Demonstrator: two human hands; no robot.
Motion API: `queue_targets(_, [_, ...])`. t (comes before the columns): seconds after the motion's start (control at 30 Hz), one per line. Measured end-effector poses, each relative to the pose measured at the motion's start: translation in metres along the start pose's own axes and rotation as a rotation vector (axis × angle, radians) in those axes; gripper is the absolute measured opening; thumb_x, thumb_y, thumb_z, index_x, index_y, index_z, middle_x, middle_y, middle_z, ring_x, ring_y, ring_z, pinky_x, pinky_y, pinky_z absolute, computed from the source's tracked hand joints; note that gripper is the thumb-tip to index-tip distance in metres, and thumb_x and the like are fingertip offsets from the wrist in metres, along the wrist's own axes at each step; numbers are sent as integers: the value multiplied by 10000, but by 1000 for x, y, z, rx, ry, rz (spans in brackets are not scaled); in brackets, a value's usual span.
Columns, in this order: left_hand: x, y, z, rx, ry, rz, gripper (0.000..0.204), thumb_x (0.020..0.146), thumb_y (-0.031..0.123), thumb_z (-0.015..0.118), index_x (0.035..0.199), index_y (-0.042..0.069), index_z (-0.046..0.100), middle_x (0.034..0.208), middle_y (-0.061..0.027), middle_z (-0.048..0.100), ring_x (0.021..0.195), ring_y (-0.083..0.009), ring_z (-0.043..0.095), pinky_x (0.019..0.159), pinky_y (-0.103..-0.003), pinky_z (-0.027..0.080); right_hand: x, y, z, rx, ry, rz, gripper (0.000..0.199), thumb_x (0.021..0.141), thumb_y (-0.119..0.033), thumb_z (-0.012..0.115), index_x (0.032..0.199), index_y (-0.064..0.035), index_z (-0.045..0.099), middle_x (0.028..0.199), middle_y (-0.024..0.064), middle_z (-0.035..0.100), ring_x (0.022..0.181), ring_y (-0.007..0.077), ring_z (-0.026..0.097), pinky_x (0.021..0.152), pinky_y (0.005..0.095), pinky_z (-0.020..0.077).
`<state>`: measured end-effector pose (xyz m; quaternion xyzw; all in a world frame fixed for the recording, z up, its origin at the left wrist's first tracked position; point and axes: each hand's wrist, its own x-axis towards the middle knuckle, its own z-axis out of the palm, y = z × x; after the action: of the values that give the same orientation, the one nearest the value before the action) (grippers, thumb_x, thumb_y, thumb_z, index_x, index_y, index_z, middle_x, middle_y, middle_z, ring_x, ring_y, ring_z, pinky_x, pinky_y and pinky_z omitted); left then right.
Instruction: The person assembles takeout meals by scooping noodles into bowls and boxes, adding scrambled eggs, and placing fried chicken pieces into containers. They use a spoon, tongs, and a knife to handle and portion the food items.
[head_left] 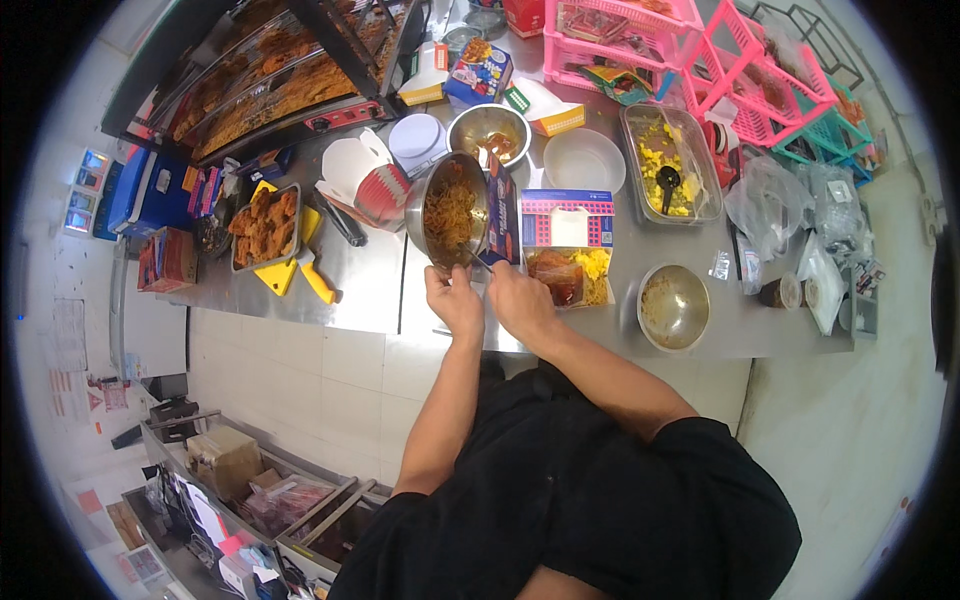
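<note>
A steel bowl (417, 210) holding brown noodles (450, 214) is tilted over the counter. My left hand (456, 300) pinches its near rim. My right hand (522, 303) is closed around a thin metal utensil (481, 262), whose far end is lost in the bowl. A dark blue and red carton (503, 215) stands against the bowl's right side, just beyond my right hand; whether my fingers touch it I cannot tell. Right of that, an open meal box (568, 231) contains a brown glazed piece (556, 280), yellow scrambled-looking food (594, 264) and noodles.
Behind stand another steel bowl (489, 123), a white round dish (585, 164) and a clear tub (673, 130) of yellow food. A steel bowl (674, 307) sits at the right front edge. Leftward are a tray of fried chicken (266, 228), a yellow-handled knife (318, 282) and a heated display cabinet (345, 115).
</note>
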<state>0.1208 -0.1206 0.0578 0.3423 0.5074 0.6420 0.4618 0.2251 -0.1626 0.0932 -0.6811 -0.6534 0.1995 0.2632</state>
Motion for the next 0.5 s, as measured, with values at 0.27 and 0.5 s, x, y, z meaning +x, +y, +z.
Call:
queue_targets(0.27, [26, -18, 7, 244, -11, 89, 201, 901, -35, 593, 813, 30, 425, 796, -44, 490, 742, -144, 469, 693, -324, 479, 1, -3, 3, 30, -43, 228, 208, 979, -125, 530, 1071, 59, 500, 765, 295, 704, 752, 494, 729, 673, 587, 583])
queue_targets(0.5, [35, -20, 10, 420, -62, 242, 190, 872, 1, 613, 795, 16, 440, 734, -80, 489, 704, -197, 446, 671, -386, 442, -1, -10, -6, 36, -36, 279, 215, 970, -113, 522, 1086, 65, 489, 804, 304, 715, 782, 493, 737, 708, 582, 589])
